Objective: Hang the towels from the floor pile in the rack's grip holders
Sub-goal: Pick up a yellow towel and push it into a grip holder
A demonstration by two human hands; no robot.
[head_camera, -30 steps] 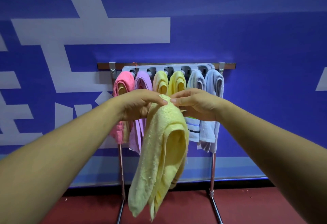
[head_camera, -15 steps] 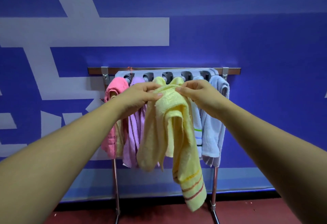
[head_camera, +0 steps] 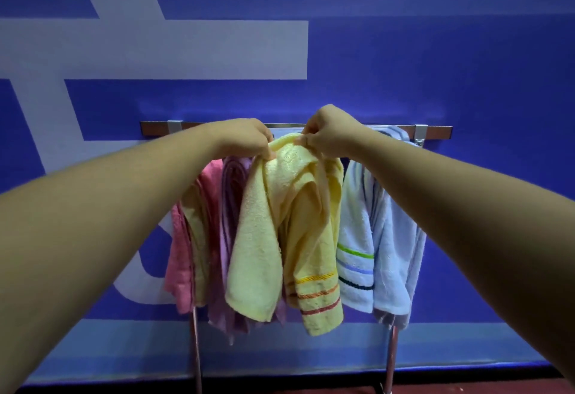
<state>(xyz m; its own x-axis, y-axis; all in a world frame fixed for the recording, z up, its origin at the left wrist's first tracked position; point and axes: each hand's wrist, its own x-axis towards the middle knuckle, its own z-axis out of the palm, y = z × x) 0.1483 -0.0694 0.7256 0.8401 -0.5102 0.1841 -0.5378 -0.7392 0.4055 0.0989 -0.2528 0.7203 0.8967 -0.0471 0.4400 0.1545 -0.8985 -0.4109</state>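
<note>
A pale yellow towel (head_camera: 264, 238) with orange and red stripes near its lower hem hangs from both my hands. My left hand (head_camera: 249, 140) pinches its top fold on the left, and my right hand (head_camera: 329, 132) pinches the same fold on the right. The fold sits right at the height of the rack's bar (head_camera: 435, 133), in front of the middle holders, which my hands hide. Behind it hang a pink towel (head_camera: 179, 269), a purple towel (head_camera: 230, 191), a white towel with coloured stripes (head_camera: 354, 238) and a light blue towel (head_camera: 395, 253).
The rack stands on two metal legs (head_camera: 392, 359) against a blue wall with large white lettering (head_camera: 186, 48). A strip of dark red floor (head_camera: 466, 389) shows at the bottom. The floor pile is out of view.
Both hands have lifted the yellow towel up and forward to the rack's bar. The towel has unfolded, and its striped hem now hangs down. The rack looks nearer and larger.
</note>
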